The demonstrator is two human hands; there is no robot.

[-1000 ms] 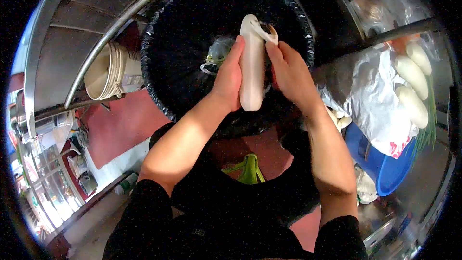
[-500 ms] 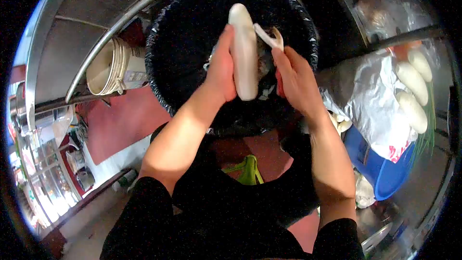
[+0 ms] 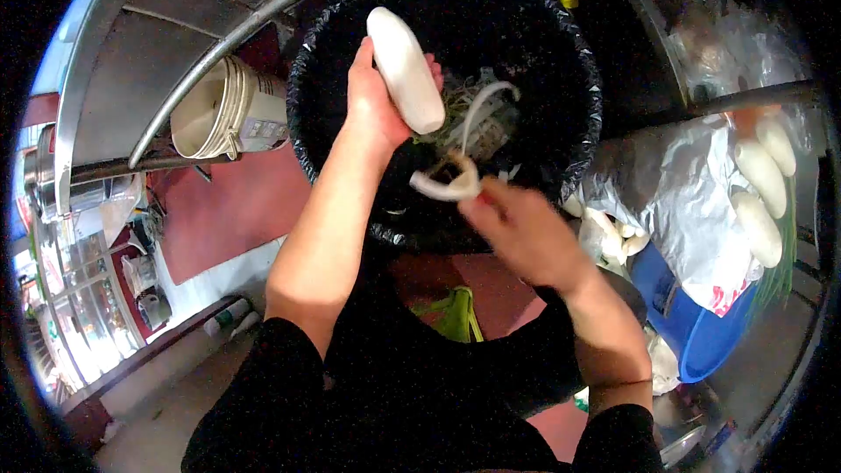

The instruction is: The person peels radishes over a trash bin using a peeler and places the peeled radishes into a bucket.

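A long white daikon radish (image 3: 405,70) lies tilted in my left hand (image 3: 372,101), whose fingers wrap round it from beneath and the side. My right hand (image 3: 530,232), slightly smeared by motion, is closed on a white Y-shaped peeler (image 3: 467,182), lower and to the right of the daikon and apart from it. A thin curled strip of peel (image 3: 474,118) extends up from around the peeler's head. Both hands are over a round bin with a black liner (image 3: 589,109), and scraps of peel (image 3: 491,127) lie inside.
Several peeled daikons (image 3: 758,175) rest on silvery plastic (image 3: 670,184) at the right, near long green stalks. Below them stands a blue tub (image 3: 723,333). White buckets (image 3: 210,114) and a curved metal rail (image 3: 210,44) are on the left, above a red floor (image 3: 228,219).
My left hand has shifted left with the daikon, now tilted more. My right hand has swung down and away with the peeler, and a peel strip now shows above it.
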